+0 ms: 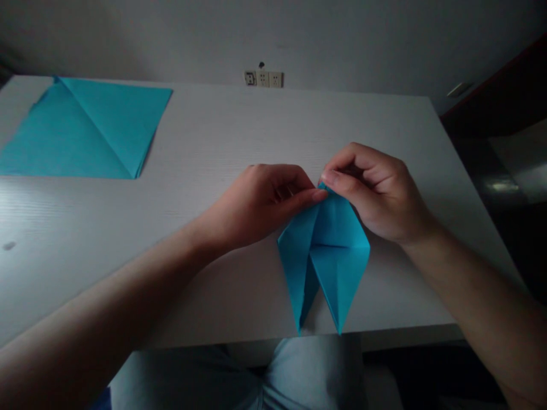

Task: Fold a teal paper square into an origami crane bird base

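Note:
A folded piece of blue origami paper (337,222) is near the table's front edge, its two pointed flaps hanging toward me with a gap between them. My left hand (273,193) pinches it close to the top tip, thumb lying over the paper. Right at that tip, my right hand (376,191) also grips the paper between thumb and fingertips. A horizontal crease crosses the right half of the shape. The fingers behind the paper are hidden.
Sheets of blue paper (85,131) with a diagonal crease lie at the table's far left. The white table (205,136) meets a wall with sockets (264,79) in it. My legs (316,370) are below the front edge.

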{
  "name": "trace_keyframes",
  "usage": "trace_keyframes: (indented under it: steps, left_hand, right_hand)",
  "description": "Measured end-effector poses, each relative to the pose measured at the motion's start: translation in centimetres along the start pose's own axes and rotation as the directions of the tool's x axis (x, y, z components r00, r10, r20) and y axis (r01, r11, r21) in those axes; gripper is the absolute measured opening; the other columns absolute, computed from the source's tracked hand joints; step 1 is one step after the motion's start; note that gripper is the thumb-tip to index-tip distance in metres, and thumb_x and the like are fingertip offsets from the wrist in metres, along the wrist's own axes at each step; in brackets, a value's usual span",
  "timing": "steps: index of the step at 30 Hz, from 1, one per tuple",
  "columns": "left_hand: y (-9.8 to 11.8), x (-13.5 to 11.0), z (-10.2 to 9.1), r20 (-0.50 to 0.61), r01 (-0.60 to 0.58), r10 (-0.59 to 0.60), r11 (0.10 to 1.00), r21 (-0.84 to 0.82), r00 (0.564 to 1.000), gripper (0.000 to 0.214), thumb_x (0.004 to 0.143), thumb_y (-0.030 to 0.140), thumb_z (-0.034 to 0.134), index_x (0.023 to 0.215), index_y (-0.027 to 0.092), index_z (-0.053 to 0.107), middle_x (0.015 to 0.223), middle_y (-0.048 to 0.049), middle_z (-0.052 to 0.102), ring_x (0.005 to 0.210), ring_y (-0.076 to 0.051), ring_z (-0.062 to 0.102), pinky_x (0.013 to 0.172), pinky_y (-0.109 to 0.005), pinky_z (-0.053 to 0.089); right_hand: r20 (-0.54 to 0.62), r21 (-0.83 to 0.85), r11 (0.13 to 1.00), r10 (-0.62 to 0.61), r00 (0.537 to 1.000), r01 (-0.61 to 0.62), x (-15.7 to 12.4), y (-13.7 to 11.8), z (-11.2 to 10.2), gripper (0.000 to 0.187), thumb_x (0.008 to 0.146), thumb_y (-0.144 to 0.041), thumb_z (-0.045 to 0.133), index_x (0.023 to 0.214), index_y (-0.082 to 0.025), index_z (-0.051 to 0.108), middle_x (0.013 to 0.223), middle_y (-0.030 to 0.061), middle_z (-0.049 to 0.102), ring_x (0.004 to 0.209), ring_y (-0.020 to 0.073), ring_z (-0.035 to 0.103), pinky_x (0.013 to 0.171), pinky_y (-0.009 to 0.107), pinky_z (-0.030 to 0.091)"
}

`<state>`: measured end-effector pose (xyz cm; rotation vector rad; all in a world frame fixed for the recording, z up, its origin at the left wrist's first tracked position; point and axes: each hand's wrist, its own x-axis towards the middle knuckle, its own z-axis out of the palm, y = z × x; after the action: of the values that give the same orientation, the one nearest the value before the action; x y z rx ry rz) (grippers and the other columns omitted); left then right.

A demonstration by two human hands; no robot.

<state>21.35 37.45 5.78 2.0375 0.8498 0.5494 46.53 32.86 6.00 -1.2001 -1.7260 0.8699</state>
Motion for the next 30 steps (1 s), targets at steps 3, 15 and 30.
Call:
trace_keyframes:
  steps: [3, 15, 30]
  left_hand:
    - [-0.1, 0.0, -0.1, 0.010, -0.015, 0.015, 1.000, 0.004, 1.000, 0.035, 0.119, 0.056, 0.073, 0.109, 0.029, 0.093, 0.091, -0.0026, 0.086, 0.084, -0.027, 0.073, 0.074, -0.049, 0.056]
    - [-0.1, 0.0, -0.1, -0.047, 0.011, -0.009, 0.999, 0.033, 0.999, 0.029, 0.113, 0.057, 0.079, 0.103, 0.033, 0.091, 0.092, -0.0029, 0.088, 0.082, -0.027, 0.074, 0.076, -0.050, 0.057]
    - [-0.4, 0.4, -0.6, -0.057, 0.015, -0.013, 0.999, 0.044, 0.998, 0.017, 0.105, 0.040, 0.089, 0.096, 0.025, 0.089, 0.090, -0.0009, 0.089, 0.083, -0.023, 0.075, 0.076, -0.037, 0.055]
  right_hand:
    - [-0.074, -0.039, 0.998, -0.049, 0.996, 0.046, 0.0, 0.0, 0.1, 0.034, 0.115, -0.059, 0.089, 0.095, -0.033, 0.080, 0.093, 0.0019, 0.078, 0.085, 0.0241, 0.071, 0.075, 0.041, 0.064]
    - [-0.202, -0.107, 0.987, -0.139, 0.969, 0.120, -0.1, 1.1, 0.2, 0.044, 0.118, -0.072, 0.084, 0.102, -0.031, 0.081, 0.101, 0.0037, 0.079, 0.093, 0.0260, 0.078, 0.077, 0.042, 0.071]
    - [-0.246, -0.139, 0.990, -0.035, 0.969, 0.000, -0.2, 0.9, -0.2, 0.051, 0.112, -0.084, 0.085, 0.103, -0.034, 0.079, 0.104, 0.0068, 0.078, 0.103, 0.0327, 0.078, 0.080, 0.046, 0.071]
